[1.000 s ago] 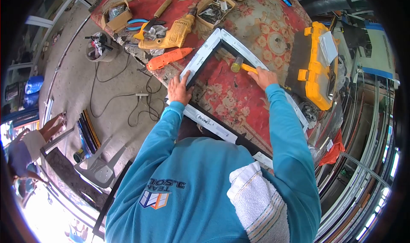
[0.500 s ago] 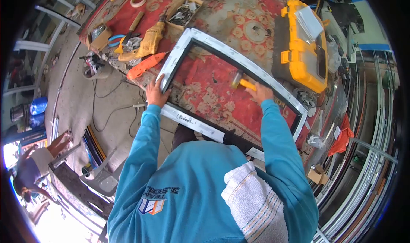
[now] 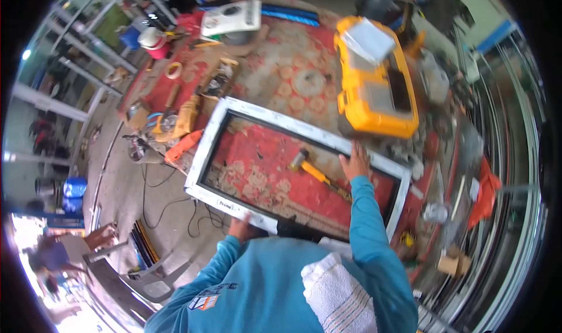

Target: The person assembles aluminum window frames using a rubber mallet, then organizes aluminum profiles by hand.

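Note:
A rectangular window frame (image 3: 206,141), wrapped in white film with a black inner edge, lies tilted across the carpet-covered table before me. My left hand (image 3: 240,227) grips its near rail, thumb on top, the other fingers mostly hidden. On the far rail rests my right hand (image 3: 356,162), its fingers stretched out over the white film. Inside the frame's opening, a hammer with a yellow handle (image 3: 315,172) lies on the red carpet; the right forearm passes close to its handle end.
Beyond the frame stands a yellow toolbox (image 3: 380,119) with papers on it. To the left are an orange tool (image 3: 184,147), a yellow power drill (image 3: 187,117), a tape roll (image 3: 173,70) and a box of small parts (image 3: 220,78). Metal profiles (image 3: 515,175) line the right. Another person (image 3: 64,252) is at far left.
My right hand has let go of the hammer and moved onto the far rail. My left hand has shifted from the left corner to the near rail. The view has tilted up.

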The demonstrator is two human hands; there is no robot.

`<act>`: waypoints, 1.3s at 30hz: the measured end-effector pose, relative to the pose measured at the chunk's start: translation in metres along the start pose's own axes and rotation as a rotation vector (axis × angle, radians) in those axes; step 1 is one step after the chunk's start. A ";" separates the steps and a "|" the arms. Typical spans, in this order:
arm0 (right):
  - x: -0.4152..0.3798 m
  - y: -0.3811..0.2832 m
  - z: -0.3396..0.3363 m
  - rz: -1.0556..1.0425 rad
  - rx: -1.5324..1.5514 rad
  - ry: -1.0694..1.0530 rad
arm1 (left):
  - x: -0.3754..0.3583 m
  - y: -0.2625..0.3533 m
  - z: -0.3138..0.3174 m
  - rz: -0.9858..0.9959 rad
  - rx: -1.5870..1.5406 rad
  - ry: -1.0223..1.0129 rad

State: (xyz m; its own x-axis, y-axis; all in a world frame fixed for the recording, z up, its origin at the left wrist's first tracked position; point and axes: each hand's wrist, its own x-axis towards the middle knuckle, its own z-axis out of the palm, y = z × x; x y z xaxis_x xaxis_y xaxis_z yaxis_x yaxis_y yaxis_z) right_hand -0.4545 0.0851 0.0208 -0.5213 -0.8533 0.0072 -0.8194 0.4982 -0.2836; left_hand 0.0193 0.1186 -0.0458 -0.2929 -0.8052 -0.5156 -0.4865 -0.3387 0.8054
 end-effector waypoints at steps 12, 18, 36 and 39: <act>0.054 0.029 -0.007 -0.037 0.002 -0.332 | 0.014 0.014 0.029 -0.413 -0.330 0.106; 0.071 0.032 -0.026 -0.044 0.165 -0.456 | -0.011 0.059 0.032 -0.408 -0.491 0.264; -0.112 -0.084 -0.218 -0.260 0.108 0.166 | -0.020 -0.003 0.028 -0.137 -1.035 0.063; -0.129 -0.086 -0.226 -0.291 0.072 0.181 | -0.025 -0.004 0.024 -0.230 -1.002 0.018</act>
State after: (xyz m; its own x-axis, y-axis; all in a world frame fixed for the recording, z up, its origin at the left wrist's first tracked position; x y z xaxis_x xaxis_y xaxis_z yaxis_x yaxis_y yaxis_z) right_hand -0.3706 0.1868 0.2609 -0.3073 -0.9138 0.2657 -0.9244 0.2204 -0.3113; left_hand 0.0085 0.1516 -0.0435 -0.2634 -0.6741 -0.6901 0.3835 -0.7295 0.5663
